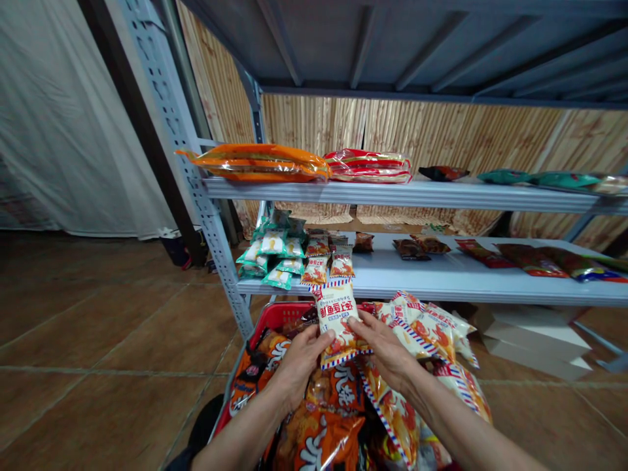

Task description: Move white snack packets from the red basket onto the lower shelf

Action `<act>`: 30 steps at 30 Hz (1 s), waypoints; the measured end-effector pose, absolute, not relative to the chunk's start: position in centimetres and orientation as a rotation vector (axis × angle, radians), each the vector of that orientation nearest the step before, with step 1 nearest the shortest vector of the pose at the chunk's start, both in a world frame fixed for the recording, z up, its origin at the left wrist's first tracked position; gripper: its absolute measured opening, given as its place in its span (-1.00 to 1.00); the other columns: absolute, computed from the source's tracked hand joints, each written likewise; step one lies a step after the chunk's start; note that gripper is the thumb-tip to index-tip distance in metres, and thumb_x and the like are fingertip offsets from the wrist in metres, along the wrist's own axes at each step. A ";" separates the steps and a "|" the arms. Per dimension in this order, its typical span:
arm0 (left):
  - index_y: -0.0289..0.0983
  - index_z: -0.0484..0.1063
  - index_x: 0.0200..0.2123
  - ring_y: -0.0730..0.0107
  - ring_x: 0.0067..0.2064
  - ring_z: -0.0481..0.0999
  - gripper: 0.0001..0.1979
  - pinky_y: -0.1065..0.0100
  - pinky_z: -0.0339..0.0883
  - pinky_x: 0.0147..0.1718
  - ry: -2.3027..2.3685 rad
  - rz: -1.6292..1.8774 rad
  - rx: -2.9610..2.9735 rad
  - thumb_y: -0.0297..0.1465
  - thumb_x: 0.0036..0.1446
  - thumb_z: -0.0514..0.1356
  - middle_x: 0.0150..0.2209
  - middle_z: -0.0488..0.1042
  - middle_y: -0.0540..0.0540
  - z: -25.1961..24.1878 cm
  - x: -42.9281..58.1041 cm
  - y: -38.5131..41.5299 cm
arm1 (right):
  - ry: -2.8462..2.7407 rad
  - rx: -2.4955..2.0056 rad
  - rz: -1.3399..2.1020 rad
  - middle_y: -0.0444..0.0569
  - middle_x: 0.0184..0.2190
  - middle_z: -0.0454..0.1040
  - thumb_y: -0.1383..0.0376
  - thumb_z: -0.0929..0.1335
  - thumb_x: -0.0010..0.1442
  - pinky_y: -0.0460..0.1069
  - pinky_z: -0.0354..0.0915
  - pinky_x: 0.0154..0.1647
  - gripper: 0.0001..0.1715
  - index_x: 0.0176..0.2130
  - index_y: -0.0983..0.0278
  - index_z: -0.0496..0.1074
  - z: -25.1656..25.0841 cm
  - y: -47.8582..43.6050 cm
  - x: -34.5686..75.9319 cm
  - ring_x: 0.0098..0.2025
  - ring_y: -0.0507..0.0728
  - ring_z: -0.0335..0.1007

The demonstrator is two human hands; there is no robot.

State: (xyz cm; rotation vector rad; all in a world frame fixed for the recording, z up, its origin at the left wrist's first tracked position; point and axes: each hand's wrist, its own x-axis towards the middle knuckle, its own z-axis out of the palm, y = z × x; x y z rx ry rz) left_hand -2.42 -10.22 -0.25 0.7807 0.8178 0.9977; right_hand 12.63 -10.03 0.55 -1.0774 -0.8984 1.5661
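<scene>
Over red basket (279, 313), before lower shelf (377, 273): left hand (300, 367) and right hand (386, 347) hold white snack bag (338, 313) by opposite sides. Squeeze lightly, no crushing; steer clear of green-white packets (273, 243).

bag (337, 310) over basket (280, 315), before shelf (375, 276)

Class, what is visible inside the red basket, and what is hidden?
Orange bags lie in the red basket at left and middle; white bags heap at right. These cover its bottom; deeper contents cannot be seen.
</scene>
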 end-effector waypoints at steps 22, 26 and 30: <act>-0.31 0.42 -0.15 0.23 -0.07 0.44 -0.60 0.26 0.23 -0.05 0.926 1.037 0.868 -0.34 -0.12 0.29 -0.16 0.50 -0.20 -1.9 -2.6 -9.9 | -0.859 -1.043 1.523 -0.06 -0.28 0.52 0.09 0.40 -0.06 0.02 0.27 -0.20 -0.56 -0.17 0.20 0.40 -0.5 -9.3 13.1 -0.27 0.13 0.43; -0.29 0.41 -0.13 0.22 -0.11 0.47 -0.59 0.23 0.23 -0.06 0.909 0.995 0.900 -0.34 -0.12 0.28 -0.17 0.51 -0.19 -2.2 -3.1 -10.0 | -0.851 -1.043 1.498 -0.08 -0.39 0.51 0.03 0.40 -0.08 -0.01 0.28 -0.30 -0.58 -0.24 0.19 0.43 -0.3 -8.5 13.7 -0.35 0.11 0.41; -0.28 0.40 -0.11 0.23 -0.15 0.49 -0.57 0.25 0.24 -0.07 0.921 0.986 0.927 -0.35 -0.12 0.28 -0.17 0.51 -0.18 -1.8 -3.3 -10.4 | -0.819 -1.041 1.474 -0.09 -0.47 0.49 0.03 0.40 -0.10 -0.05 0.25 -0.38 -0.61 -0.32 0.22 0.44 -0.1 -7.2 14.3 -0.41 0.07 0.38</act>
